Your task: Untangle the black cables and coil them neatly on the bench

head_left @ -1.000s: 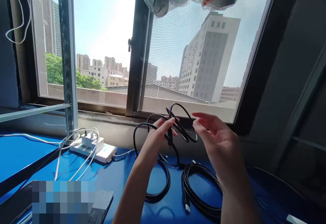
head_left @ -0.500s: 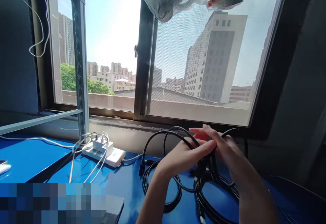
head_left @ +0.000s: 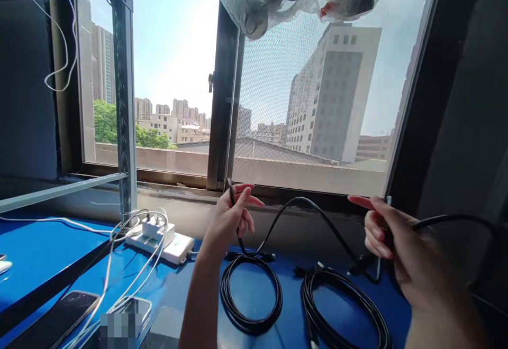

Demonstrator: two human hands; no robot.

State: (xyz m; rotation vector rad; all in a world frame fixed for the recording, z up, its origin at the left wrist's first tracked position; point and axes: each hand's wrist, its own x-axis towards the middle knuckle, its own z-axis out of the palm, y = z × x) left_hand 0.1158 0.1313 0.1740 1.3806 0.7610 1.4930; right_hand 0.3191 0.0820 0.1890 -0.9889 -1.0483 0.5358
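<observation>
While stretching a slim black flexible cable [head_left: 304,199] over a glossy blue surface [head_left: 293,291], holds it loosely by the thumb of the L hand [head_left: 228,219], w/ fingers half-spread, and grips it in curled fingers of the R hand [head_left: 402,243], w/ forefinger extended. Lets it dip, then arch, btwn the two. Below: a round black cable coil [head_left: 252,328] nr the L hand, a larger black cable coil [head_left: 307,293] nr the R. Off to L: a white rectangular power strip [head_left: 178,248] w/ white boxy adapter [head_left: 163,232], plus dark flat phone [head_left: 55,317].

head-worn view, forward past both hands [head_left: 230,214] [head_left: 397,243] toward window [head_left: 262,100]
</observation>
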